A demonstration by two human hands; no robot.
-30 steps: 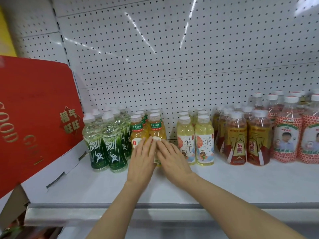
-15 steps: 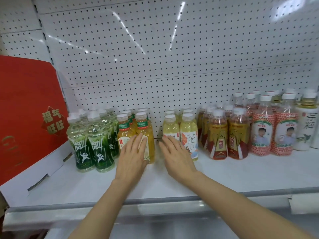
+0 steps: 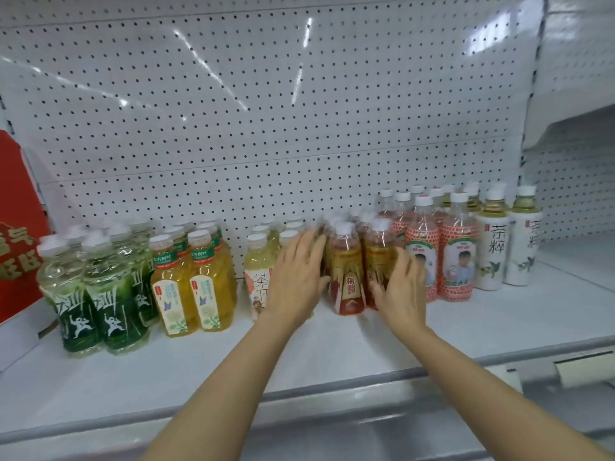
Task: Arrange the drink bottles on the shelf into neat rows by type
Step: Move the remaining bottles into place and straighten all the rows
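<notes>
A white shelf (image 3: 332, 357) backed by perforated pegboard (image 3: 266, 111) carries the drink bottles in clusters by type. A red gift box (image 3: 16, 227) leans at the far left, well away from the left hand (image 3: 294, 281).

Farthest left of that hand stand the green bottles (image 3: 96, 287), clear above, dark green below, with white figures on the labels. Next come the amber bottles (image 3: 191, 281) with green neck bands and cream labels. Just beside the left hand, partly behind it, are the pale yellow tea bottles (image 3: 258, 271) with white labels and large characters.

Between the two hands stand the gold-and-red labelled bottles (image 3: 346, 274), reddish-brown inside, white-capped, blurred at the tops. The left hand lies flat, fingers straight, against the left side of this group; the right hand (image 3: 401, 287), fingers spread and slightly bent, is at its right side, covering the front right bottle. The hands are apart, gripping nothing.

Right of the right hand come red-patterned bottles (image 3: 457, 254) showing a child's picture, then white-sleeved tea bottles (image 3: 492, 247).
</notes>
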